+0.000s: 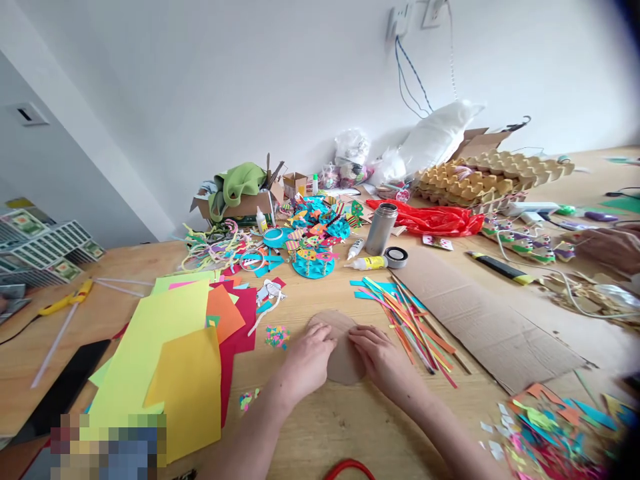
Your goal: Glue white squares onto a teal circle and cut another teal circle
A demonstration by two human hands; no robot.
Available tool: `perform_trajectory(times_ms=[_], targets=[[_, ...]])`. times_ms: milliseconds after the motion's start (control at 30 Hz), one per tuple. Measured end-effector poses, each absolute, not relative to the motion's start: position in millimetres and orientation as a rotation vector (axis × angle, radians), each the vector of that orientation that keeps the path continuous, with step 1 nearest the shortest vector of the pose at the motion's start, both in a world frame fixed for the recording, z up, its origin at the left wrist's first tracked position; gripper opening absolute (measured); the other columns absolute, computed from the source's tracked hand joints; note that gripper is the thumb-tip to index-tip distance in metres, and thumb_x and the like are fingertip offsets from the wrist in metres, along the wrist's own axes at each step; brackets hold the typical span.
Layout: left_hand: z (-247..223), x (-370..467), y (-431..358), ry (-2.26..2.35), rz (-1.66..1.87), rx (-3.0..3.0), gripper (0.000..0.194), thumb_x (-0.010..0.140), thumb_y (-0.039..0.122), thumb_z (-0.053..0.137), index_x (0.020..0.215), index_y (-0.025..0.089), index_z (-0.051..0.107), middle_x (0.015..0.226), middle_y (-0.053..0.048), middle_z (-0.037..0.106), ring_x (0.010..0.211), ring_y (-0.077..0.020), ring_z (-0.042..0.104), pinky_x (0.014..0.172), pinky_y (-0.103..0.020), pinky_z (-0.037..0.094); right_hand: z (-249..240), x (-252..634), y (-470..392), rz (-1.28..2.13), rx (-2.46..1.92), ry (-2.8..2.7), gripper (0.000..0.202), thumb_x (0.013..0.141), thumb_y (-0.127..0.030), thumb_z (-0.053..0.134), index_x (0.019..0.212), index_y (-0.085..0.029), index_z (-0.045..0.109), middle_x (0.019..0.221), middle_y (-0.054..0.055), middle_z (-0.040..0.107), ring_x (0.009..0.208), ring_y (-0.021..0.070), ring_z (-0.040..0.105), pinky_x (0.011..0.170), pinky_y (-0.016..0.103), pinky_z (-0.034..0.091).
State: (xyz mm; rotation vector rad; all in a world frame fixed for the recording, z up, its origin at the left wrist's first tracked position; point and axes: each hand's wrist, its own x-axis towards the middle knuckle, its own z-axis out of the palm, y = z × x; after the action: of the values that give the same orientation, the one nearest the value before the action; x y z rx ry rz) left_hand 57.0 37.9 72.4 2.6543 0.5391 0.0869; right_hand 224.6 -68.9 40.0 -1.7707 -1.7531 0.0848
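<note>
A round piece of plain brown cardboard (346,375) lies on the wooden table in front of me, between my two hands. My left hand (311,357) rests on its left side, fingers curled together over the edge. On the opposite side my right hand (379,355) grips the edge, fingertips on top. Both thumbs and the disc's outer edges are partly hidden. Left of the disc sits a small heap of coloured paper bits (277,337). To its right lie thin coloured paper strips (417,320) in a loose bundle.
Coloured paper sheets (150,347) cover the left side; a yellow glue gun (67,299) lies beyond them. A long cardboard sheet (480,320) and a box cutter (501,268) are at right. Behind stand a metal bottle (382,229) and blue paper crafts (313,263). Another person's hand (613,248) shows far right.
</note>
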Motion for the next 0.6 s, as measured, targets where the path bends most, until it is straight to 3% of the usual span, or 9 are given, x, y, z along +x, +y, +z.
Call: perform_trajectory(times_ms=[200, 333, 500, 600], targets=[[66, 52, 38, 0.535, 0.104, 2.665, 0.049, 0.082, 0.004, 0.039, 0.125, 0.011, 0.060, 0.140, -0.013, 0.049, 0.135, -0.0254, 0.037, 0.112, -0.038, 0.030, 34, 233, -69, 0.065, -1.952, -1.548, 0.030, 0.088, -0.018, 0.047, 0.111, -0.014, 0.066, 0.103, 0.015, 0.070, 0.103, 0.0288, 0.061, 0.086, 0.046, 0.051], [67, 52, 39, 0.539, 0.138, 2.592, 0.046, 0.081, 0.006, 0.045, 0.123, 0.013, 0.061, 0.140, -0.012, 0.050, 0.133, -0.0250, 0.039, 0.112, -0.037, 0.031, 36, 234, -65, 0.284, -1.915, -1.357, 0.028, 0.084, -0.024, 0.052, 0.106, -0.014, 0.067, 0.102, 0.014, 0.071, 0.100, 0.0294, 0.062, 0.089, 0.048, 0.048], [74, 54, 43, 0.629, 0.243, 2.416, 0.035, 0.082, 0.013, 0.051, 0.113, 0.017, 0.068, 0.132, -0.011, 0.057, 0.122, -0.0245, 0.051, 0.106, -0.039, 0.038, 44, 235, -58, 0.771, -1.591, -0.740, 0.039, 0.066, -0.037, 0.073, 0.099, -0.017, 0.068, 0.097, 0.011, 0.072, 0.086, 0.0251, 0.067, 0.077, 0.040, 0.054], [78, 53, 50, 0.648, 0.405, 2.257, 0.032, 0.082, 0.015, 0.054, 0.109, 0.020, 0.069, 0.125, -0.010, 0.062, 0.116, -0.0239, 0.056, 0.104, -0.040, 0.040, 54, 232, -55, 0.852, -1.394, -0.571, 0.049, 0.056, -0.037, 0.082, 0.098, -0.016, 0.068, 0.092, 0.009, 0.071, 0.082, 0.0230, 0.066, 0.074, 0.037, 0.053]])
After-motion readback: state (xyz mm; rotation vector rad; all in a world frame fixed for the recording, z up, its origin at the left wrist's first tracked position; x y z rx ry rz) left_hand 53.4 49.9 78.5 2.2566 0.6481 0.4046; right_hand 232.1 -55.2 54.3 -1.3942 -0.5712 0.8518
